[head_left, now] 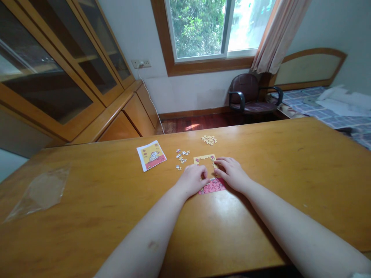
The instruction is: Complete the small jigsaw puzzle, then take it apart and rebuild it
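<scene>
1. While both hands rest on the worktop [278,162], I see them meet over a half-built jigsaw puzzle [213,187]. It lies near the middle of the worktop, with yellow border pieces at its far side and a pink patch at its near side.
2. The left hand [191,180] lies knuckles-up on the puzzle's left edge. Its fingers [203,181] are curled under, so I cannot tell whether they pinch a piece.
3. The right hand [233,174] covers the puzzle's right edge. Its fingers [222,162] stretch out close together, tips on the yellow border, holding nothing I can make out.
4. Scattered loose pieces [182,156] sit just left of the puzzle, near the left hand.
5. A small heap of pieces [209,139] lies farther back, apart from both hands.
6. A picture card [151,155] — yellow above, red below — lies flat to the left of the scattered pieces.
7. A clear plastic bag [40,191] lies crumpled by the worktop's left edge, well apart from everything else.
8. Beyond the worktop a dark armchair [251,94] stands under the window [214,27].
</scene>
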A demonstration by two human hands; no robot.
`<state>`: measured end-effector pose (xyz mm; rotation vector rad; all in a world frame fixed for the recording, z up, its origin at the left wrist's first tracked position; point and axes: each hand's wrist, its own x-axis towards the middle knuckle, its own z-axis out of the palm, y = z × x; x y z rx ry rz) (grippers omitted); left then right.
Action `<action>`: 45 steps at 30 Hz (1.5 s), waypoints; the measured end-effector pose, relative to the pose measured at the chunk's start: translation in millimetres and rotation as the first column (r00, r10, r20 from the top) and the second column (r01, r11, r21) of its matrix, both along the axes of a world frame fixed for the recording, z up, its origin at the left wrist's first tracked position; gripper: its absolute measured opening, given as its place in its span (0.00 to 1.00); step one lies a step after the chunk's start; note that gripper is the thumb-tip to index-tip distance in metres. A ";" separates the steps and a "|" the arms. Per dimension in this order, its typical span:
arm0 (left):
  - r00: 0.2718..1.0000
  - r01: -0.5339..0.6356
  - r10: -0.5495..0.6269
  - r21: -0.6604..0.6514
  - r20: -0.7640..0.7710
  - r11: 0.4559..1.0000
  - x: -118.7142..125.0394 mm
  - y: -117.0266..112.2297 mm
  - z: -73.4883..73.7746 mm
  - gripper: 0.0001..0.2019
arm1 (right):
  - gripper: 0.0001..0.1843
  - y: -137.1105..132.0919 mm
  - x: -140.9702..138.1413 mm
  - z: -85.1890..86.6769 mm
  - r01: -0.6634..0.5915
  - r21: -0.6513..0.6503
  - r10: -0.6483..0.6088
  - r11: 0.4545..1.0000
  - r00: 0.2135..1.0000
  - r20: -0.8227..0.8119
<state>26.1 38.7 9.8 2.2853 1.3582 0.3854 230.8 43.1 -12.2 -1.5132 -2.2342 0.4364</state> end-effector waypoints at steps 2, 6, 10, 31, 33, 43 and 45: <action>1.000 0.010 -0.010 0.032 -0.018 0.999 -0.4 0.0 -0.1 0.06 | 0.20 0.0 -0.4 -0.3 -0.001 -0.002 0.001 1.000 1.000 -0.005; 1.000 -0.026 0.025 0.082 0.017 0.996 -4.8 3.0 3.0 0.05 | 0.19 -2.1 -1.2 1.2 0.034 0.030 -0.033 0.999 0.998 -0.045; 0.993 -0.115 0.116 0.145 0.002 0.983 -18.6 9.9 4.8 0.07 | 0.14 -12.0 -2.2 12.8 -0.134 0.138 0.145 0.981 0.987 -0.073; 0.994 0.106 -0.102 0.101 -0.041 0.989 -32.2 15.2 -8.8 0.23 | 0.11 -31.6 -12.8 26.6 -0.471 0.102 0.472 0.876 0.881 0.018; 0.989 0.146 -0.146 0.120 -0.013 0.982 -30.8 14.3 -7.6 0.15 | 0.11 -30.7 -11.9 25.7 -0.463 0.096 0.464 0.881 0.886 0.018; 0.967 0.247 -0.254 0.143 0.034 0.958 -26.2 13.2 -5.7 0.07 | 0.12 -29.7 -10.7 24.1 -0.444 0.067 0.443 0.894 0.896 0.026; 0.967 0.244 -0.251 0.139 0.035 0.960 -26.2 13.3 -5.3 0.07 | 0.13 -29.5 -10.0 23.0 -0.425 0.066 0.425 0.903 0.905 0.027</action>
